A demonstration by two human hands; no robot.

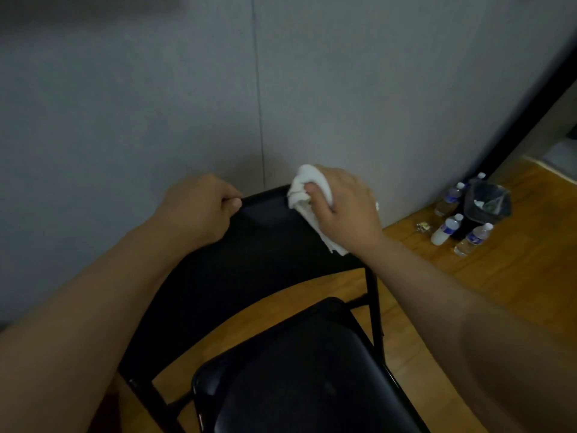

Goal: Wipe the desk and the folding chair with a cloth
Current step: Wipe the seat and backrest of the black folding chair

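Observation:
A black folding chair (249, 264) stands in front of me with its backrest toward the grey wall and its padded seat (299, 370) near the bottom of the view. My left hand (199, 207) grips the top edge of the backrest at its left end. My right hand (340, 207) holds a bunched white cloth (304, 195) against the top right part of the backrest; a tail of the cloth hangs below my wrist. The desk is not in view.
A grey wall (156, 104) rises directly behind the chair. On the wooden floor (499, 276) at the right stand several small water bottles (446, 229) around a dark lined bin (485, 203). A dark vertical post (530, 114) runs along the wall's right end.

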